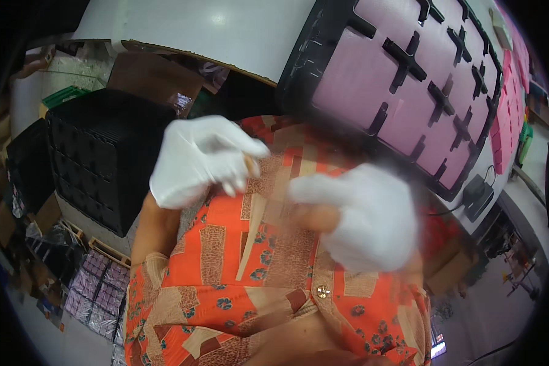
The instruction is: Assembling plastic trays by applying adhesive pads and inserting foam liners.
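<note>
My left hand, in a white glove, is held in front of my body with its fingers curled inward. A small tan spot shows at its fingertips; I cannot make out whether that is bare skin or a held thing. Facing it, my right hand wears a white glove too and is smeared by motion, with a bare thumb showing. A gap separates the two hands. Beyond the right hand, a black tray with cross-shaped dividers holds flat pink pieces and lies tilted at the edge of the white table.
Stacked black trays stand at the left, near a green crate and a cardboard box. Wrapped packs sit lower left. At the right are pink pieces and a small black device with a cable.
</note>
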Available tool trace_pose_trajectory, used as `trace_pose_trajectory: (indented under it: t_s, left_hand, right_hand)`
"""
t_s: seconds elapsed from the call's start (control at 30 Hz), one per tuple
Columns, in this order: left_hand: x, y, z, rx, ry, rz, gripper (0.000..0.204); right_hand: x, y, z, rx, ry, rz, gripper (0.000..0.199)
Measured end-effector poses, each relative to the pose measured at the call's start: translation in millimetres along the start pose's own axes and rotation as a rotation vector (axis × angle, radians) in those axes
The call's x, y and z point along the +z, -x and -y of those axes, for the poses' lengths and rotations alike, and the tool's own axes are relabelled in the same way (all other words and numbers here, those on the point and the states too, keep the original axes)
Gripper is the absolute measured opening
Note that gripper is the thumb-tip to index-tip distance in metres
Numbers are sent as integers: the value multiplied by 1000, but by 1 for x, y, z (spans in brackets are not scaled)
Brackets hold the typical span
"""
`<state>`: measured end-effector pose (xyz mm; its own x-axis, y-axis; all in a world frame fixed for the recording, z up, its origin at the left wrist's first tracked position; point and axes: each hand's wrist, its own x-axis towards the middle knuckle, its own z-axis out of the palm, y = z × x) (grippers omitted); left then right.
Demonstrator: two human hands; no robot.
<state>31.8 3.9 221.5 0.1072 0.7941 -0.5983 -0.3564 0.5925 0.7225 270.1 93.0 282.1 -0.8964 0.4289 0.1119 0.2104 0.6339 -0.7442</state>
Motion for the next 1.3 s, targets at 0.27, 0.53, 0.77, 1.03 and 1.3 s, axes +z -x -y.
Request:
trace_pose_trajectory:
  t_s: [0.27, 0.53, 0.77, 1.03, 1.3]
  left_hand:
    - [-104, -65, 60, 28, -1740, -717, 49]
    - [-41, -28, -37, 492, -1709, -843, 35]
    - [16, -33, -66, 1059, -1356, -636, 24]
    - [80, -77, -122, 923, -1745, -176, 80]
    - [88, -81, -130, 770, -1864, 37, 91]
  right_hand:
    - [-28, 2, -78, 125, 775, -283, 70]
    - [-39, 9, -85, 265, 763, -140, 85]
    - [-34, 8, -61, 202, 698, 22, 78]
    - [-37, -9, -40, 135, 423, -47, 68]
    - [-69, 20, -62, 299, 688, -324, 75]
